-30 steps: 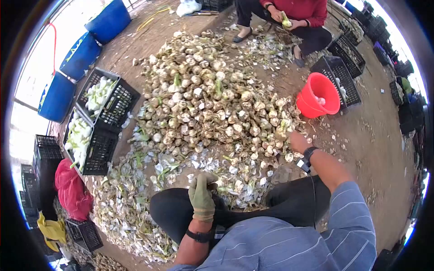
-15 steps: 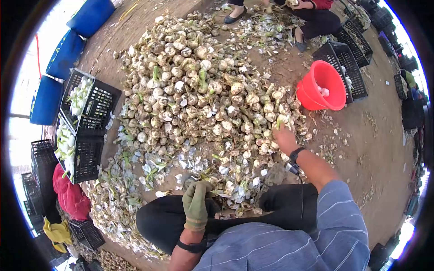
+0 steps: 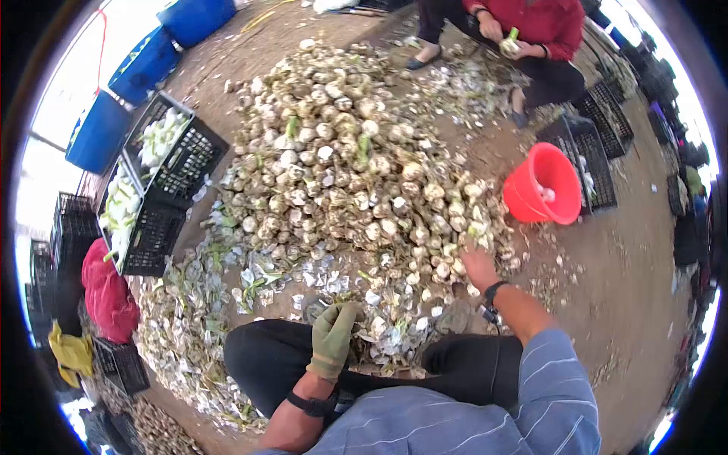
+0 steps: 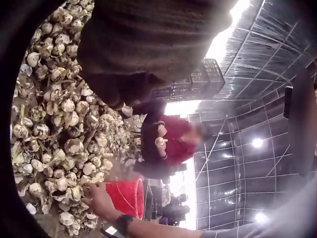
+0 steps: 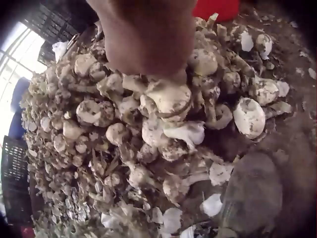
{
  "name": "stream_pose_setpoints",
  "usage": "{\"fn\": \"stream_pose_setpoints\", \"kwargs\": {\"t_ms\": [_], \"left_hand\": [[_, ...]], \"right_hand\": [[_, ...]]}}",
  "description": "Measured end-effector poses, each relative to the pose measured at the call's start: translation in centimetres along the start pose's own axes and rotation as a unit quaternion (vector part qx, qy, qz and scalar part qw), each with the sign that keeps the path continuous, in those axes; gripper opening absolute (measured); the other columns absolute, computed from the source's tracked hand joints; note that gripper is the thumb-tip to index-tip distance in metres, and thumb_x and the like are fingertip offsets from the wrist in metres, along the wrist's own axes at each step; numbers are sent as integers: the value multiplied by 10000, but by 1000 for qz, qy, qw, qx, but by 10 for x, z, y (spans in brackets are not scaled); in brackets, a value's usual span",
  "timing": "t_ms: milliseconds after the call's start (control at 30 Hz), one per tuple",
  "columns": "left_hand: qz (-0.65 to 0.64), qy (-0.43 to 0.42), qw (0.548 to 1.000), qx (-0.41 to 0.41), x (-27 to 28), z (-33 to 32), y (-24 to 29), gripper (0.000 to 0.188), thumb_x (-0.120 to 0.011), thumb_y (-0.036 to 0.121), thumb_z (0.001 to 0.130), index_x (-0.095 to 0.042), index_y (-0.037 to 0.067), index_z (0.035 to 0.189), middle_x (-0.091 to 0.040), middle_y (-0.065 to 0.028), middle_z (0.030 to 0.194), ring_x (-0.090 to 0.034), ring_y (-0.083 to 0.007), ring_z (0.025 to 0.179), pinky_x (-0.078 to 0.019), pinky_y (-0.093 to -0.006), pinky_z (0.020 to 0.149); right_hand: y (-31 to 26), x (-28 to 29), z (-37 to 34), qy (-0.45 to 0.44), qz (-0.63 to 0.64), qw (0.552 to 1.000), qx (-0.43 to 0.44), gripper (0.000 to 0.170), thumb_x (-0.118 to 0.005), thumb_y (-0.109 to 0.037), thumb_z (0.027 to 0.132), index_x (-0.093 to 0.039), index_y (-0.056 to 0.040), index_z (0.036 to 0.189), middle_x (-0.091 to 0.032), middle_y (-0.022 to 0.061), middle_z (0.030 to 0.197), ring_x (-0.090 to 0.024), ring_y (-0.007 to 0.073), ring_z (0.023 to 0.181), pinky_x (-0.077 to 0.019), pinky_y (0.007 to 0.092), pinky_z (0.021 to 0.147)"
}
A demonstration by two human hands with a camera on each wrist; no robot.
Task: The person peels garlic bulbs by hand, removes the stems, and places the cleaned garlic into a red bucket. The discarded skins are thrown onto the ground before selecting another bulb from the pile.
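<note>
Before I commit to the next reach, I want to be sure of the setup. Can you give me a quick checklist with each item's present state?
1. Right hand at the heap of bulbs: ok, it is at the near right edge.
2. Right hand's grip on a bulb: cannot tell, its fingers are hidden.
3. Left hand free: cannot tell, the gloved fingers hide whatever may be in them.
4. Both hands gloved: not ok, the right is bare.
5. Room in the red bucket: ok, only a little white shows low inside.
6. Other person clear of the right hand: ok, sitting beyond the heap.
</note>
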State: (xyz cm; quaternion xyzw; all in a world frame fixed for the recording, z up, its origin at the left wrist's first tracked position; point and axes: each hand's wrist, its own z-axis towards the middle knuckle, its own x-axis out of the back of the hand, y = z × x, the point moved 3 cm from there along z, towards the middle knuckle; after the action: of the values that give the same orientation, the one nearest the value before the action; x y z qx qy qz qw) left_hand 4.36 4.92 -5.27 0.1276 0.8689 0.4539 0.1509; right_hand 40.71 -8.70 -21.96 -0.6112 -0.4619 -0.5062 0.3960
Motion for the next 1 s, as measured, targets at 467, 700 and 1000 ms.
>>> {"fn": "stream_pose_setpoints", "kwargs": {"t_ms": [467,700,1000], "left_hand": [[-32,-126,991,10,-16,-1,1,380,-547,221,1015,-540,-4,1321,-634,-72,1141,-620,-147,988,-506,-285,826],[-85,-230,969,43,-10,-14,-5,377,-544,299,1015,-576,22,1268,-629,-65,1130,-623,-161,1030,-548,-324,821],[301,-120,867,-378,26,-25,0,428,-729,-66,696,-598,35,1090,-616,-150,1023,-629,-355,955,-522,-385,784]], "right_hand": [[-78,171,-5,-29,363,927,94,546,-690,-157,858,-530,-81,1374,-524,171,1318,-513,340,1238,-407,444,1065],[-214,232,-50,-38,520,849,86,538,-732,-159,822,-566,-29,1318,-576,166,1246,-564,303,1161,-434,381,1026],[-272,217,-69,139,440,886,34,459,-760,-248,830,-589,3,1174,-599,172,1047,-595,359,971,-480,414,840]]}}
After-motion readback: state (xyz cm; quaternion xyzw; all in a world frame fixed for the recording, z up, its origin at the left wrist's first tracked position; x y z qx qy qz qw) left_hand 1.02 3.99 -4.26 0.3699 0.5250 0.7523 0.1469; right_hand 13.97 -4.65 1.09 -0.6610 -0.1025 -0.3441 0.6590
